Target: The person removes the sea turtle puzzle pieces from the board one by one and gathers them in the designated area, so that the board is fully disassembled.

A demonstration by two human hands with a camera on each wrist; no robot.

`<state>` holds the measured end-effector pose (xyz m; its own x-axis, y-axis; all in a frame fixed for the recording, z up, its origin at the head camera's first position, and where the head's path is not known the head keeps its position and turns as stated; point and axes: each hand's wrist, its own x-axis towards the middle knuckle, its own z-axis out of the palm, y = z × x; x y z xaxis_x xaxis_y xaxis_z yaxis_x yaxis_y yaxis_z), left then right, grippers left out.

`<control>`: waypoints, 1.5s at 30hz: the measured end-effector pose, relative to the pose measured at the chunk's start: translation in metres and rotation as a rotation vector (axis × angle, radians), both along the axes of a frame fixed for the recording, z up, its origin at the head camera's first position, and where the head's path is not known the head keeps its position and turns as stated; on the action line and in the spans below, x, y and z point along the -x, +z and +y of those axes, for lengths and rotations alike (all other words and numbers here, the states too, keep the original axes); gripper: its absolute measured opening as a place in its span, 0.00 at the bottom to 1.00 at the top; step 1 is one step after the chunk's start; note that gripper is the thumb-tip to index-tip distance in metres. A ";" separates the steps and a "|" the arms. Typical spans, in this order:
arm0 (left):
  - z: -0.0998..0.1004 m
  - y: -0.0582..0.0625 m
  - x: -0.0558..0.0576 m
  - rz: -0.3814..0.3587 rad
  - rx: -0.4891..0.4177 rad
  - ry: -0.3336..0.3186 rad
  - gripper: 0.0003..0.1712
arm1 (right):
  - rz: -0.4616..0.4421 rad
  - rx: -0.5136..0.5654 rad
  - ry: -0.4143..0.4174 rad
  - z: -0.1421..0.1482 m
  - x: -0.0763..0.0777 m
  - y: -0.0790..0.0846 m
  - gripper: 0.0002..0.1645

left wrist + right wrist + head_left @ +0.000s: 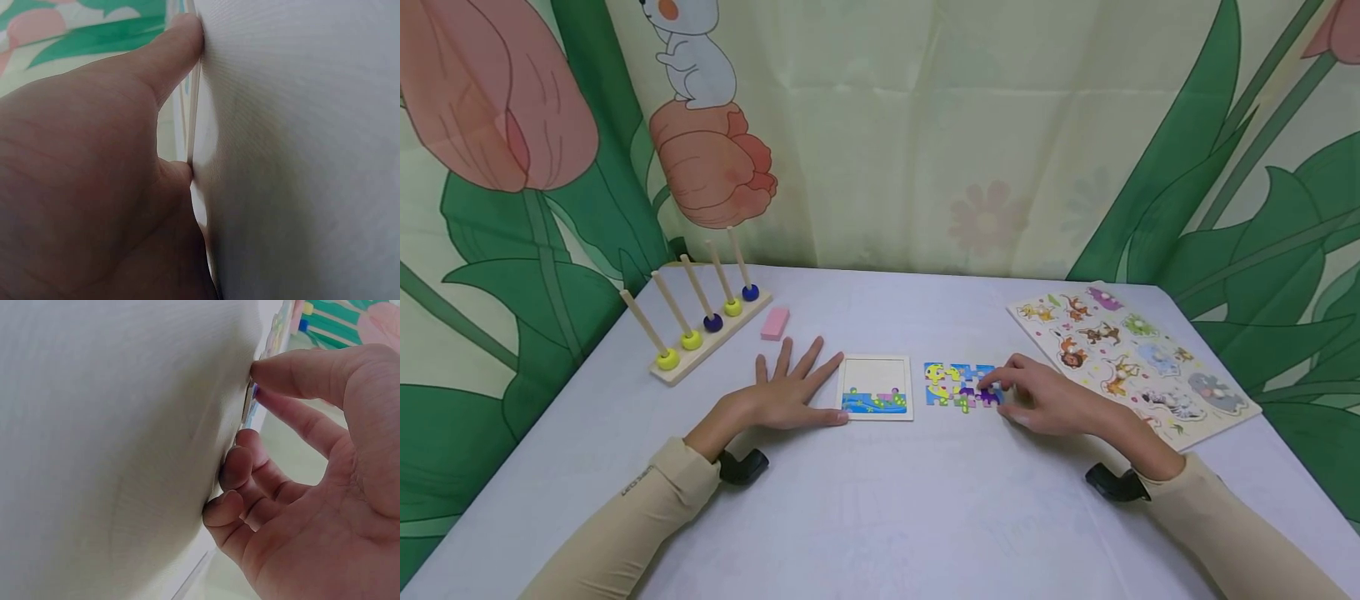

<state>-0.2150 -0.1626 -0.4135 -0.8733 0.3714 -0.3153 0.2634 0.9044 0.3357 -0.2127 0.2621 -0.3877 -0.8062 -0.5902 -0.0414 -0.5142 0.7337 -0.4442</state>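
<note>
My left hand (786,400) lies flat with fingers spread, its thumb and index fingertips against the left side of a white puzzle frame (911,387). Inside the frame, a bottom strip shows blue water and green plants; above it the backing is bare. To the right lies a block of loosely joined jigsaw pieces (936,373), blue, yellow and purple. My right hand (1048,396) pinches a purple jigsaw piece (991,399) at the block's right end between thumb and index finger. In the right wrist view, its other fingers (236,467) curl down on the tablecloth.
A wooden peg stand (715,340) with yellow and dark blue beads stands at the back left, near a pink block (775,323). An animal puzzle board (1150,396) lies on the right, partly behind my right forearm. A printed curtain (880,150) hangs behind the table.
</note>
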 end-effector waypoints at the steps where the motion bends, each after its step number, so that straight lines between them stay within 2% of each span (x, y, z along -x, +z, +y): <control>1: 0.000 0.000 0.000 0.000 0.001 -0.001 0.61 | -0.001 0.000 0.001 0.000 0.000 -0.001 0.23; 13: 0.000 -0.007 0.002 0.005 0.020 -0.001 0.62 | 0.038 0.013 -0.022 0.001 -0.001 -0.002 0.26; 20: 0.001 -0.004 0.001 0.007 0.019 -0.001 0.62 | 0.094 0.081 -0.030 -0.013 -0.001 0.001 0.20; 24: 0.001 -0.001 0.001 0.005 0.016 -0.001 0.61 | 0.092 0.113 -0.005 -0.028 0.002 0.001 0.18; 33: 0.002 -0.001 0.000 -0.007 0.008 0.004 0.62 | 0.045 0.112 0.053 -0.076 0.006 0.001 0.17; 39: 0.001 0.000 0.001 -0.004 0.011 0.008 0.61 | 0.053 0.099 0.129 -0.109 0.010 0.000 0.15; 45: 0.001 0.001 0.001 -0.005 0.013 0.005 0.61 | 0.026 0.071 0.166 -0.138 0.015 -0.002 0.13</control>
